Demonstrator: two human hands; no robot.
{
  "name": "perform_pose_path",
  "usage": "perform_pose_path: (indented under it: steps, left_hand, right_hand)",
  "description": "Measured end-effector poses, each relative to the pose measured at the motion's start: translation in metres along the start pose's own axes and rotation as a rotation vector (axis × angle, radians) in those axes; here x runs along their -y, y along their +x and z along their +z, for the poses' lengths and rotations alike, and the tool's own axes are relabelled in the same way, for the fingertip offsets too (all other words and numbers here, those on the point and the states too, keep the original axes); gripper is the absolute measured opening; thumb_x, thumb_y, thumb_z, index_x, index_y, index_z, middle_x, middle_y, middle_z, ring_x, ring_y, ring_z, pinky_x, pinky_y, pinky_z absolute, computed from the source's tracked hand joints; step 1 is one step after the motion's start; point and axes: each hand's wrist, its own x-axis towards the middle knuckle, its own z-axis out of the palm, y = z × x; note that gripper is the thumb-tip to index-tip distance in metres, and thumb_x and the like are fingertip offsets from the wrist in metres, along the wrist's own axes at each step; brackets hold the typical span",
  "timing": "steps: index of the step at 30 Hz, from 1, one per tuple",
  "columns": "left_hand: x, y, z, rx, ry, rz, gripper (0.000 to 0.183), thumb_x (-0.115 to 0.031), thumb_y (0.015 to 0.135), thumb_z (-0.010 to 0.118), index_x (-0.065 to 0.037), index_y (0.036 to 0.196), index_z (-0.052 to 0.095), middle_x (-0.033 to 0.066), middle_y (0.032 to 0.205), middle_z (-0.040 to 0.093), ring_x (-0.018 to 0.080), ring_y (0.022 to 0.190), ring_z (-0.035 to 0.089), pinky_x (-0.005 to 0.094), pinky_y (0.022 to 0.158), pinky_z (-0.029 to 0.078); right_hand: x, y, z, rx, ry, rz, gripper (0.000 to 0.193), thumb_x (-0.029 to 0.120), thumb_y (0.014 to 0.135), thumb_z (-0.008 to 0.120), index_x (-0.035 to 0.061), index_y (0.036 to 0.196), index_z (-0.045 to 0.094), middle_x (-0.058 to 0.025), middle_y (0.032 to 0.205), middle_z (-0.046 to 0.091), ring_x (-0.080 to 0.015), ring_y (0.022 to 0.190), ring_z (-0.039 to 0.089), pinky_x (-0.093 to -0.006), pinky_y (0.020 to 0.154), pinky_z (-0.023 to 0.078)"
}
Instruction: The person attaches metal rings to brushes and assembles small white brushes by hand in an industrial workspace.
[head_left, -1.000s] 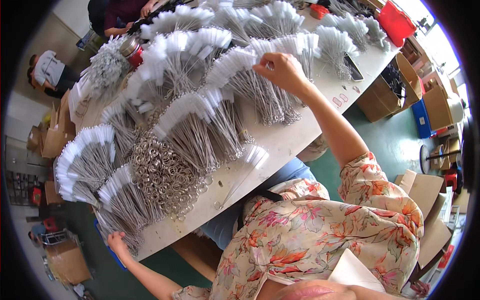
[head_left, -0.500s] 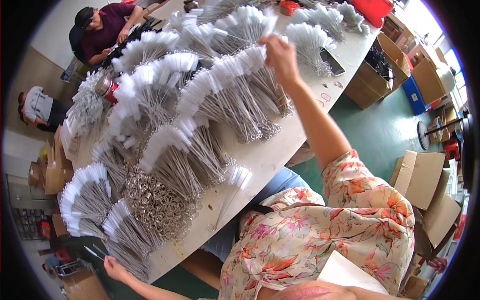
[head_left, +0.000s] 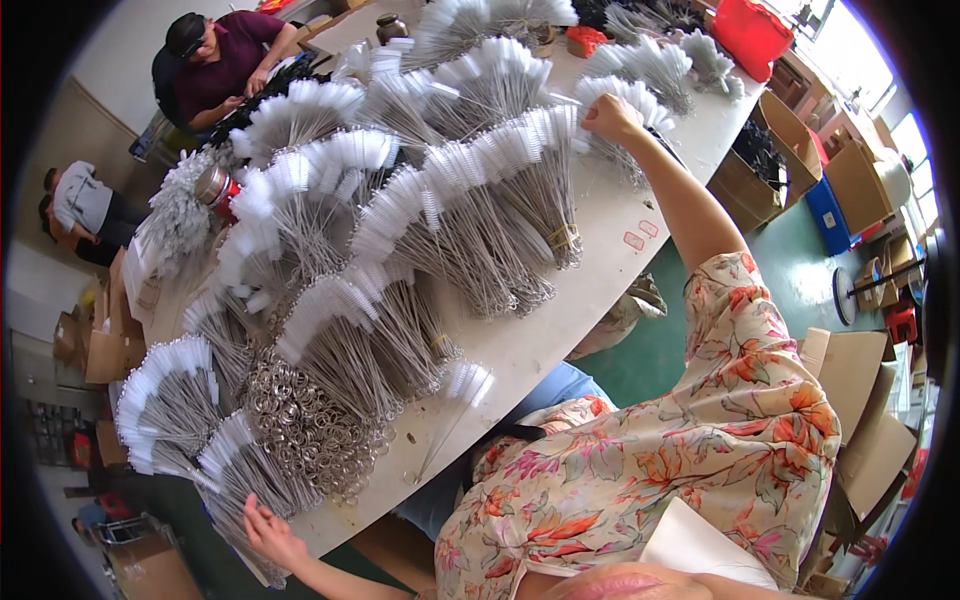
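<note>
My right hand (head_left: pixel 612 118) reaches over the far right of the table, fingertips pinched together beside a row of white-bristled brushes (head_left: pixel 500 150). Whatever lies between those fingertips is too small to tell. At the near left corner, my left hand (head_left: pixel 272 535) has its fingers apart and shows nothing in them. It hovers by a bundle of twisted-wire brush stems (head_left: pixel 240 535). A pile of metal rings (head_left: pixel 315 420) lies between the brush bundles. Two or three single brushes (head_left: pixel 465 383) rest near the table's front edge.
Brush bundles cover much of the pale table (head_left: pixel 545 335). A red-and-silver can (head_left: pixel 215 190) and a dark jar (head_left: pixel 391 28) stand among them. A co-worker (head_left: pixel 225 65) sits at the far left. Cardboard boxes (head_left: pixel 745 185) stand on the floor at right.
My left hand has moved right and opened; the thin white-tipped brushes it held no longer show in it. My right hand has shifted right and a little nearer. The view has tilted slightly.
</note>
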Motion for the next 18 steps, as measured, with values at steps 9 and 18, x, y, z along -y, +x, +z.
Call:
perform_pose_path:
  steps: [9, 18]
  left_hand:
    - [-0.025, -0.037, 0.07, 0.394, -0.493, 0.101, 0.027, -0.023, 0.093, 0.047, 0.001, 0.101, 0.057, -0.0015, 0.066, 0.043, 0.0045, 0.048, 0.033, 0.0171, 0.04, 0.024]
    - [-0.075, -0.126, 0.194, 0.829, -0.437, 0.468, 0.024, -0.003, 0.089, 0.051, 0.004, 0.112, 0.053, 0.0034, 0.073, 0.052, 0.0064, 0.056, 0.049, 0.02, 0.05, 0.042]
  right_hand:
    - [0.023, -0.008, -0.097, -0.658, 0.146, -0.467, 0.017, 0.017, 0.087, 0.045, 0.0084, 0.084, 0.06, -0.0052, 0.082, 0.063, -0.0235, 0.069, 0.061, -0.0319, 0.06, 0.05]
    - [0.262, -0.246, -0.07, 0.717, 1.656, -0.688, 0.025, 0.023, 0.095, 0.042, 0.0007, 0.1, 0.052, -0.0105, 0.111, 0.05, -0.0195, 0.113, 0.046, -0.039, 0.088, 0.047]
